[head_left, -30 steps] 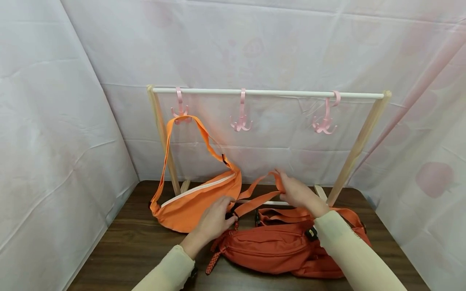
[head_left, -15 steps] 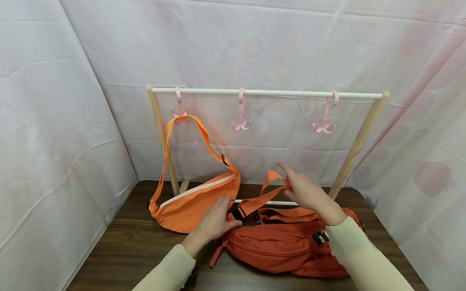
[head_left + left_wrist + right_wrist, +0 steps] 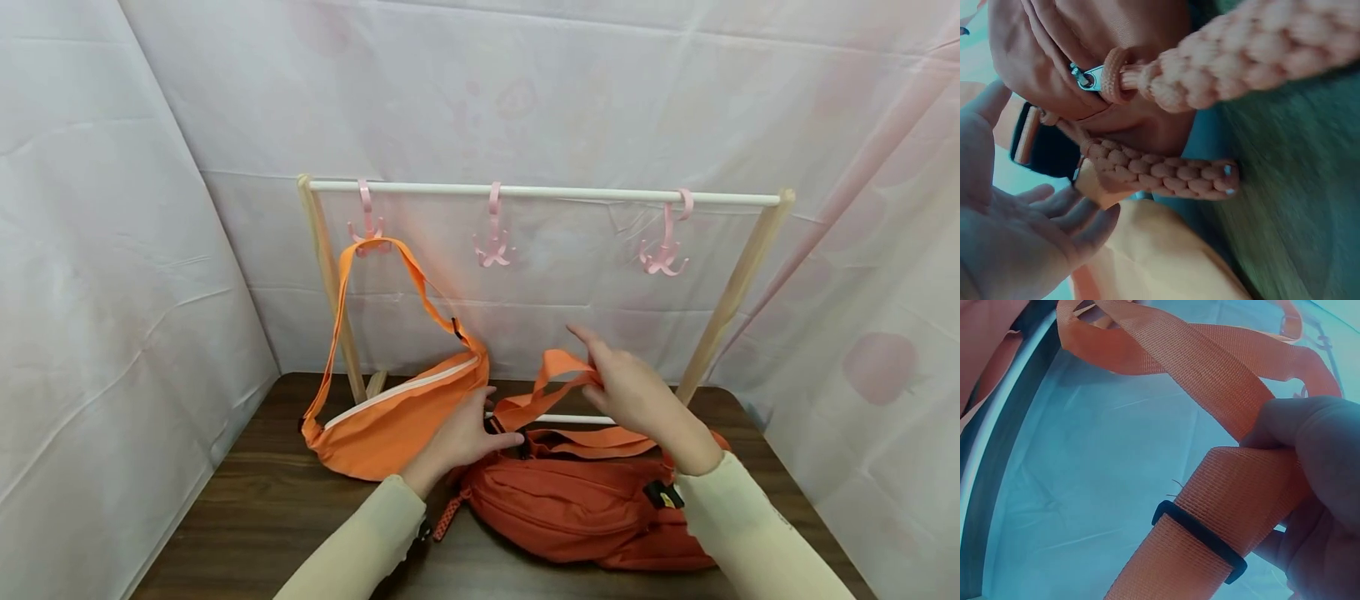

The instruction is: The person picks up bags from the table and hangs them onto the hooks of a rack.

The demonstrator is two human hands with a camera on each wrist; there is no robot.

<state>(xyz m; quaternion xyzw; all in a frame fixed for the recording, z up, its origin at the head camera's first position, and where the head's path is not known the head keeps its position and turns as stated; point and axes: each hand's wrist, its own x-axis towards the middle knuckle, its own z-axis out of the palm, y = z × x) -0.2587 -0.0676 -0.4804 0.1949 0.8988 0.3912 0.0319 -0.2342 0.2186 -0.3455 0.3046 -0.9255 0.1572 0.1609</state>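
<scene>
A rust-red waist bag (image 3: 555, 512) lies on the table, its orange webbing strap (image 3: 528, 406) raised behind it. My right hand (image 3: 633, 396) pinches this strap, index finger pointing up and away; the right wrist view shows the thumb over the webbing near a black slider (image 3: 1200, 534). With fingers spread, my left hand (image 3: 461, 433) is at the bag's left end, beside a black buckle (image 3: 1054, 147). Braided zipper pulls (image 3: 1166, 175) dangle there. A bright orange sling bag (image 3: 401, 429) hangs by its strap from the left pink hook (image 3: 367, 218), its body low near the tabletop.
A wooden rack with a white top rail (image 3: 585, 192) stands at the back of the dark wood table (image 3: 247, 508). Two more pink hooks, the middle one (image 3: 492, 242) and right one (image 3: 663, 254), carry nothing. A pale curtain (image 3: 450, 83) surrounds the table.
My right hand has drawn the strap to the right and slightly up. The left hand has slid right, off the sling bag's side toward the waist bag's buckle end.
</scene>
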